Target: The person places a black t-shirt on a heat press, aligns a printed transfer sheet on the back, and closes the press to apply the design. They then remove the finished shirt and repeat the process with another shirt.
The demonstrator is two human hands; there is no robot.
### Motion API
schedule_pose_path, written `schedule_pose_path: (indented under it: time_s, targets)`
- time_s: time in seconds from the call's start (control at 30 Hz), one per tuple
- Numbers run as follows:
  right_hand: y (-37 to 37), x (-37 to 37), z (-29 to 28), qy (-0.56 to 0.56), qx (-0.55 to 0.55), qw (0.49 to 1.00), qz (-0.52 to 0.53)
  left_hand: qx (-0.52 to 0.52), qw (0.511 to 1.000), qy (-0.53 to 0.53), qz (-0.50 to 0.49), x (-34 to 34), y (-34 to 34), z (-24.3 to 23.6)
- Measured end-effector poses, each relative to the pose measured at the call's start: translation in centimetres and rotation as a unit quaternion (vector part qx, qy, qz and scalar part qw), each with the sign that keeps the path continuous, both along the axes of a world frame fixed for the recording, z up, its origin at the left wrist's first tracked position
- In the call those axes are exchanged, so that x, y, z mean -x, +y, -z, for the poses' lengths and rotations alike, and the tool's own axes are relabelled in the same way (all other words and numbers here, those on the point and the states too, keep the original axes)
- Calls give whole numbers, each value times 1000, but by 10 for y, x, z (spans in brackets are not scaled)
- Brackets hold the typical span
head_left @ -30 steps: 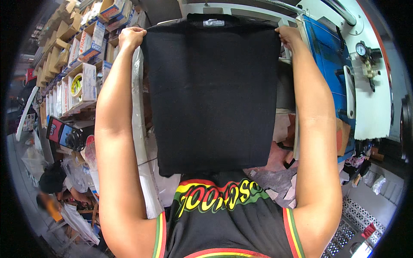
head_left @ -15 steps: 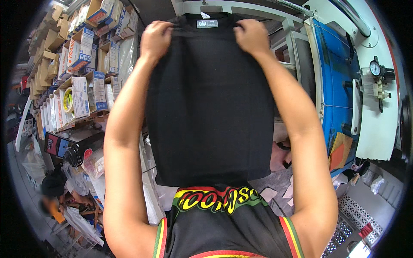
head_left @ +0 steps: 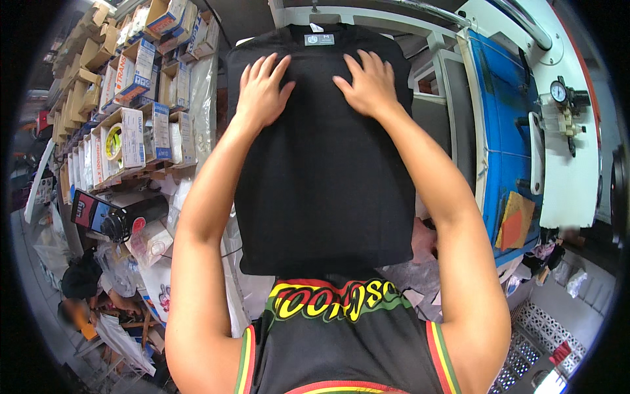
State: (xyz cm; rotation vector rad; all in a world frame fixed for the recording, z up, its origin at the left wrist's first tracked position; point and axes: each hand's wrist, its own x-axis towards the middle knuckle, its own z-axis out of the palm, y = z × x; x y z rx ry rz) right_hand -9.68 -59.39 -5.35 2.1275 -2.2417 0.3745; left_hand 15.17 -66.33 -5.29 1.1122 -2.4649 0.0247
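Observation:
A black T-shirt (head_left: 321,177) lies spread out in front of me, its neckline at the far end and its hem close to my body. Inside the collar shows a grey printed neck label (head_left: 319,40), with a small white tag (head_left: 317,28) above it. My left hand (head_left: 262,92) rests flat on the upper left chest of the shirt, fingers spread. On the upper right chest my right hand (head_left: 371,82) lies the same way, fingers apart. Neither hand grips anything. The shirt hides most of the surface under it.
Shelved cardboard boxes (head_left: 134,72) crowd the left, with a yellow tape roll (head_left: 113,142) in one. Below them are a screen (head_left: 95,211) and a person in a dark cap (head_left: 82,279). At right stand a blue panel (head_left: 502,131) and a white machine frame with a pressure gauge (head_left: 558,90).
Both hands have let go of the shirt's shoulders and come nearer and inward, now flat on the chest. The shoulders and sleeves now lie spread wider.

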Motion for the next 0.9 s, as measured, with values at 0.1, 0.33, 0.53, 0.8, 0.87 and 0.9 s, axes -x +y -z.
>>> schedule_pose_path:
  time_s: [0.1, 0.33, 0.53, 0.8, 0.87, 0.9]
  targets:
    - [122, 12, -7, 0, -3, 1000, 18, -78, 995, -57, -22, -62, 92, -15]
    - [354, 27, 39, -511, -92, 825, 224, -613, 635, 390, -261, -203, 251, 39]
    - [394, 49, 39, -728, -28, 608, 315, -684, 562, 422, -196, -271, 268, 30]
    - [425, 76, 58, -731, -69, 605, 309, -688, 564, 433, -146, -274, 282, 50]
    - [422, 68, 45, -758, -66, 564, 321, -682, 542, 460, -172, -260, 288, 51]
    - [430, 78, 56, -767, -64, 554, 318, -680, 525, 477, -185, -262, 292, 49]
